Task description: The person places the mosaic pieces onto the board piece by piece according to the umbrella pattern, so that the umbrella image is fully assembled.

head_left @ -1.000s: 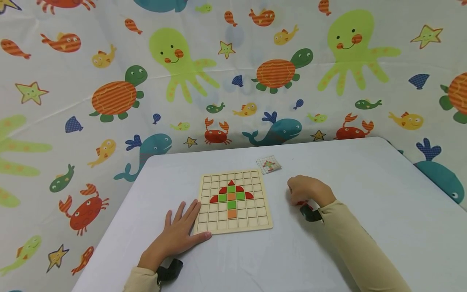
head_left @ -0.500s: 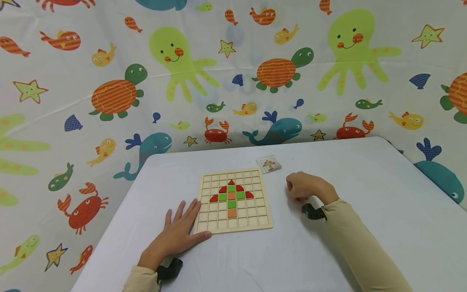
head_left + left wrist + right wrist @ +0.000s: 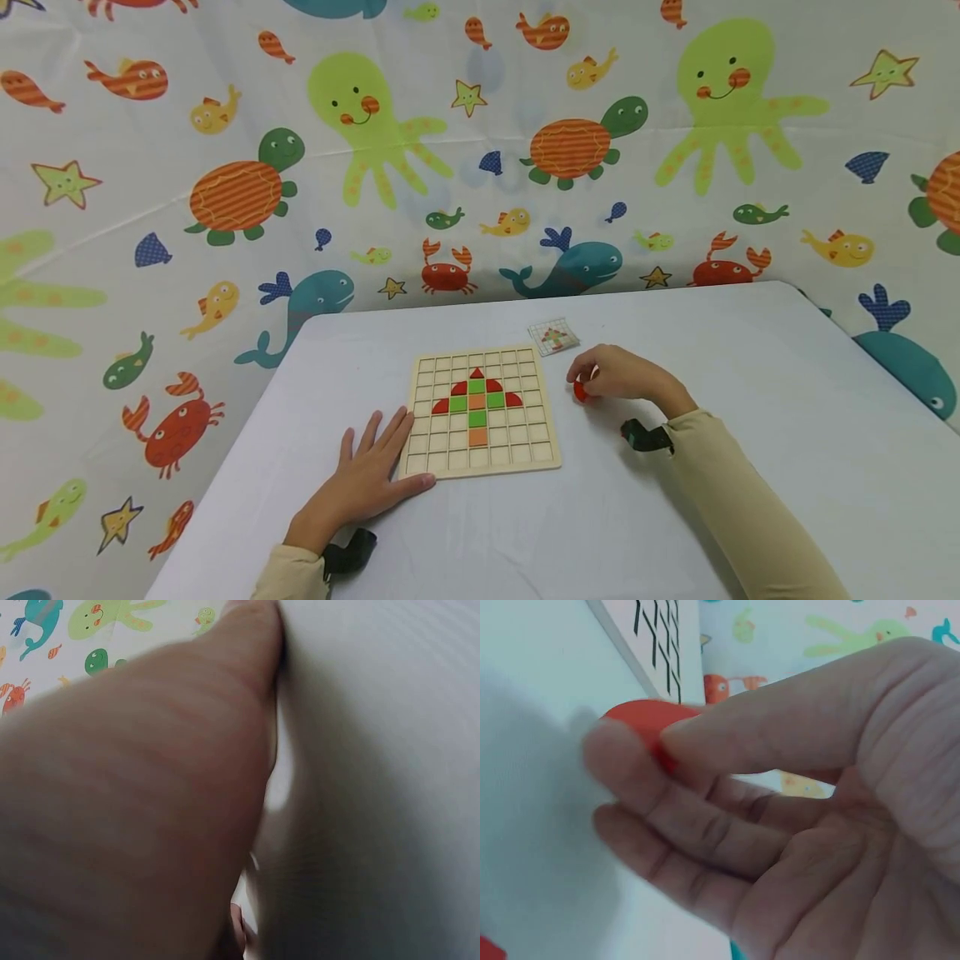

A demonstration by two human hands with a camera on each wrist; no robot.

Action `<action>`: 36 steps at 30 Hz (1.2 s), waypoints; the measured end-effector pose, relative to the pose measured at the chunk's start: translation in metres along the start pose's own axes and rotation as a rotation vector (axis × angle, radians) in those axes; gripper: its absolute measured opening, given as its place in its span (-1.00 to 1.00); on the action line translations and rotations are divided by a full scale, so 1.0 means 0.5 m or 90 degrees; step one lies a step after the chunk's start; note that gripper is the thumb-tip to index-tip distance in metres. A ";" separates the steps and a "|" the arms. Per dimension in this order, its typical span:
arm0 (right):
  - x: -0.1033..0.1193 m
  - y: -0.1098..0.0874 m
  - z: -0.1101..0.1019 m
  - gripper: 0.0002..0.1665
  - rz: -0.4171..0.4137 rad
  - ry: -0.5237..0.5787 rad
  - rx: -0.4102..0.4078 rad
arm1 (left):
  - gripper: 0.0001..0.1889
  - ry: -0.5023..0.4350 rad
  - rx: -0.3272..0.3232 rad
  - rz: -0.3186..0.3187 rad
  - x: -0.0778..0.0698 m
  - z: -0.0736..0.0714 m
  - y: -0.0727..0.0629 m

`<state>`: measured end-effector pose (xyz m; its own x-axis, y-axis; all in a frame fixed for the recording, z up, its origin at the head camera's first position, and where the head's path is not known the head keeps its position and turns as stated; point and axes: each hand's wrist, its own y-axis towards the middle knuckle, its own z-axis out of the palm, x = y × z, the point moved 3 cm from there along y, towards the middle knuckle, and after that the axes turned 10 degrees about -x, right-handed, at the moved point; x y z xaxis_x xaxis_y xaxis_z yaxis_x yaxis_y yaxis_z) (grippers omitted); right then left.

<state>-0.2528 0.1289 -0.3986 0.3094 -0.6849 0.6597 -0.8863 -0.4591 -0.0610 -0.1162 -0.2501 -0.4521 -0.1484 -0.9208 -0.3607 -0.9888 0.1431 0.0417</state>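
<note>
My right hand (image 3: 622,375) is just right of the wooden grid board (image 3: 521,433), pinching a red round-edged tile (image 3: 649,714) between thumb and fingers. Part of the tile is hidden by the fingertips. With fingers spread, my left hand (image 3: 367,483) rests at the board's left edge, its thumb along the near corner. On the board, red, green and orange tiles form an arrow-like tree shape: a red triangle (image 3: 477,373) on top, red curved pieces at the sides, and an orange square (image 3: 477,437) at the bottom. The left wrist view shows mostly the blurred hand.
A small pattern card (image 3: 553,337) with a similar figure lies beyond the board's far right corner. Another red piece (image 3: 489,951) shows at the lower left edge of the right wrist view. The white table (image 3: 480,542) meets a sea-animal curtain (image 3: 450,167) behind.
My right hand has moved left and slightly away from me, toward the board, and the red tile now shows at its fingertips. My left hand and the tiles on the board stay put.
</note>
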 end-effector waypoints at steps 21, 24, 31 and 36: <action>0.085 0.012 0.082 -0.82 -0.098 0.275 -0.143 | 0.17 0.003 0.001 0.003 -0.003 -0.004 -0.001; 0.105 0.009 0.103 -0.85 -0.121 0.262 -0.138 | 0.17 0.002 0.001 0.002 -0.003 -0.005 -0.002; 0.149 -0.003 0.150 -0.89 -0.197 0.269 -0.104 | 0.18 0.002 0.004 0.000 -0.001 -0.003 0.000; 0.165 -0.004 0.173 -0.90 -0.233 0.227 -0.099 | 0.18 0.002 0.007 0.001 0.001 -0.003 0.002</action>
<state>-0.1955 0.0244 -0.4088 0.4947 -0.2484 0.8328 -0.7917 -0.5240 0.3140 -0.1173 -0.2507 -0.4509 -0.1502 -0.9216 -0.3580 -0.9884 0.1484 0.0326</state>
